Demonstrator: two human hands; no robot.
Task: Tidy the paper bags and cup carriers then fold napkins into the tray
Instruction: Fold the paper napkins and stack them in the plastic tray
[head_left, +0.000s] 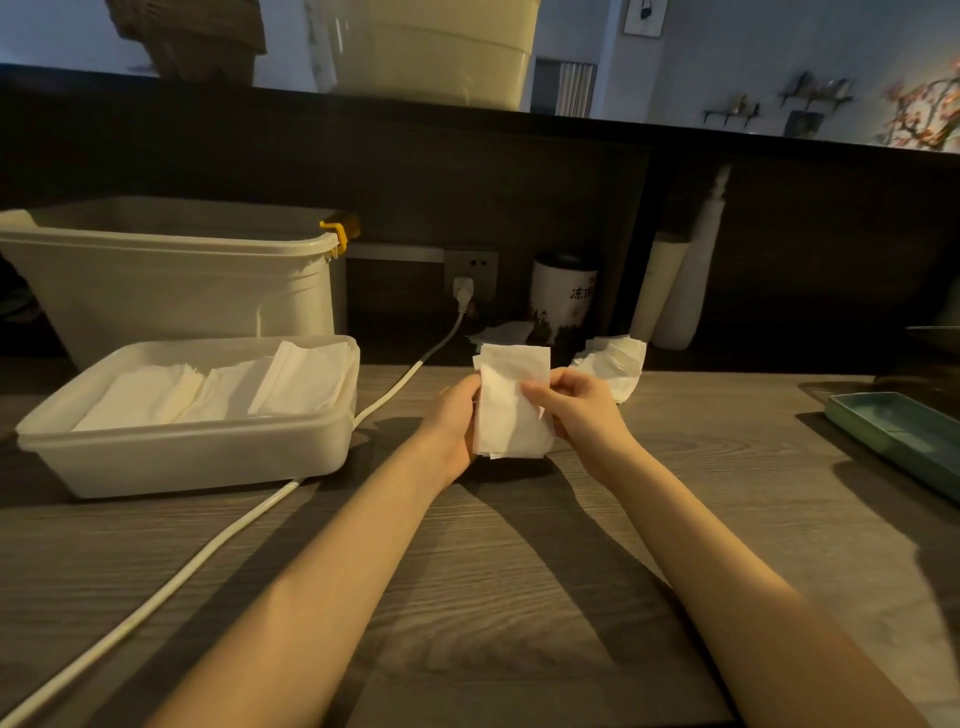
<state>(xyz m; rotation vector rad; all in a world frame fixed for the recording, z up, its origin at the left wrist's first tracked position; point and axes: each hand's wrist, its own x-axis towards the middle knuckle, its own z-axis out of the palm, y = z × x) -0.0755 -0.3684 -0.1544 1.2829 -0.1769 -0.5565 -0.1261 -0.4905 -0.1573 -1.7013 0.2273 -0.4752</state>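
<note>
A folded white napkin (506, 410) is held upright above the wooden counter, between both hands. My left hand (451, 423) grips its left edge, and my right hand (576, 410) pinches its right side with thumb on the front. To the left stands a translucent plastic tray (197, 457) with several folded napkins (218, 387) lying in it. More loose white napkins (615, 364) lie in a pile on the counter behind my right hand.
A large white bin (171, 280) stands behind the tray. A white power cable (208, 551) runs from a wall socket (464, 287) across the counter. A black-lidded white canister (562, 296) and white cup sleeves (675, 291) stand at the back. A green tray (898, 436) sits at the right.
</note>
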